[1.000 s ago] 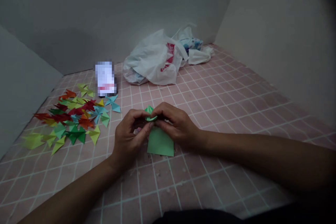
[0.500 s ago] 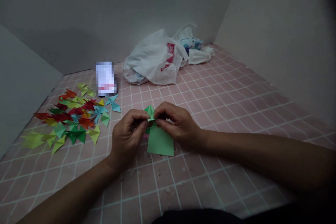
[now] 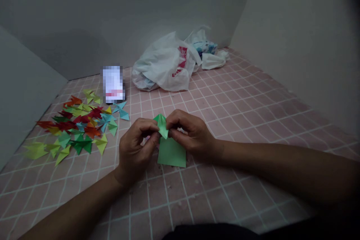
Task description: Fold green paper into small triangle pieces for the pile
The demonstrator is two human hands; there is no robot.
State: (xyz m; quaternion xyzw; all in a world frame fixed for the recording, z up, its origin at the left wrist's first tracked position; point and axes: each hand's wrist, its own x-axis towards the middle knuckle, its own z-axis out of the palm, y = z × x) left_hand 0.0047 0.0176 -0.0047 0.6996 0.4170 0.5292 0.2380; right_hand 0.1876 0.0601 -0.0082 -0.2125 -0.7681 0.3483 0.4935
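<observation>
A small folded piece of green paper (image 3: pixel 162 124) is pinched between the fingertips of both hands, just above the pink tiled floor. My left hand (image 3: pixel 135 149) grips its left side, fingers curled. My right hand (image 3: pixel 189 133) grips its right side. Under my hands a flat green paper sheet (image 3: pixel 171 153) lies on the tiles. To the left lies a spread of several folded paper shapes (image 3: pixel 77 125) in red, green, yellow, orange and blue.
A white plastic bag (image 3: pixel 164 65) with red print sits at the back near the wall, with more bags (image 3: pixel 208 52) behind it. A small blurred white box (image 3: pixel 113 84) stands by the folded shapes. Grey walls close in left, back and right.
The green piece has turned from a flattened curl into an upright pointed fold between my fingertips. Both hands shifted slightly; my left hand slid a little lower.
</observation>
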